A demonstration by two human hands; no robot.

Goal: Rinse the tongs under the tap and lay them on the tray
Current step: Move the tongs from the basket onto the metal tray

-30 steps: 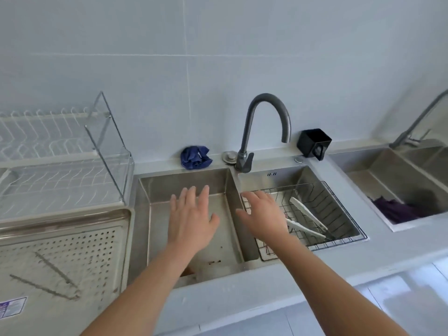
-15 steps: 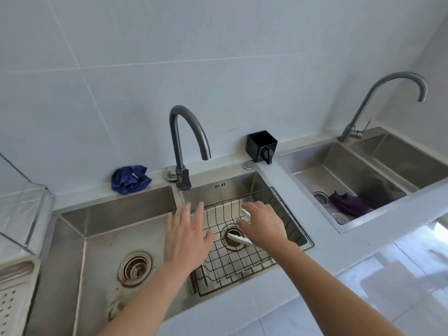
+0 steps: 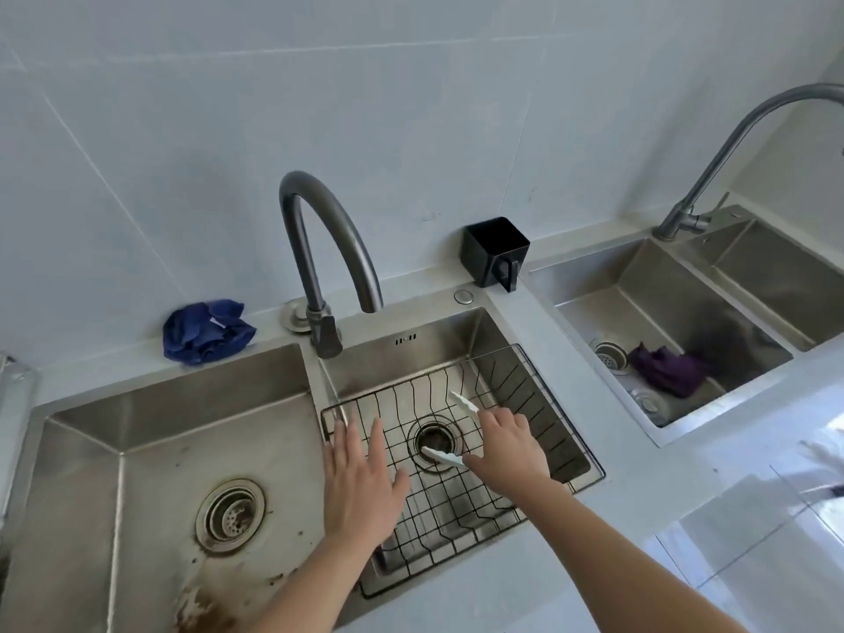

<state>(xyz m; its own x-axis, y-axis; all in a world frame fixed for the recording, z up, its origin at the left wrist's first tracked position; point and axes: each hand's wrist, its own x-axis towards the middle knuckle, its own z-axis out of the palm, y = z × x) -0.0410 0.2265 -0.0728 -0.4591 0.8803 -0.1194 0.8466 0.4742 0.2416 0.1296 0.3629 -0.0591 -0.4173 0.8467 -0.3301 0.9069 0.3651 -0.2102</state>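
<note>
White tongs lie in the black wire basket inside the right basin of the near sink; their two arms stick out to the left of my right hand. My right hand is down on the tongs with fingers curled over them. My left hand hovers flat, fingers straight, over the divider between the two basins and holds nothing. The dark curved tap stands behind the basket with no water running. The tray is out of view.
The left basin has a stained floor and a drain strainer. A crumpled blue cloth and a black cup sit on the back ledge. A second sink to the right holds a purple cloth.
My view has swung right, so the perforated tray and dish rack left the frame. My right hand has dropped into the basket and closed over the tongs. My left hand followed to the basin divider.
</note>
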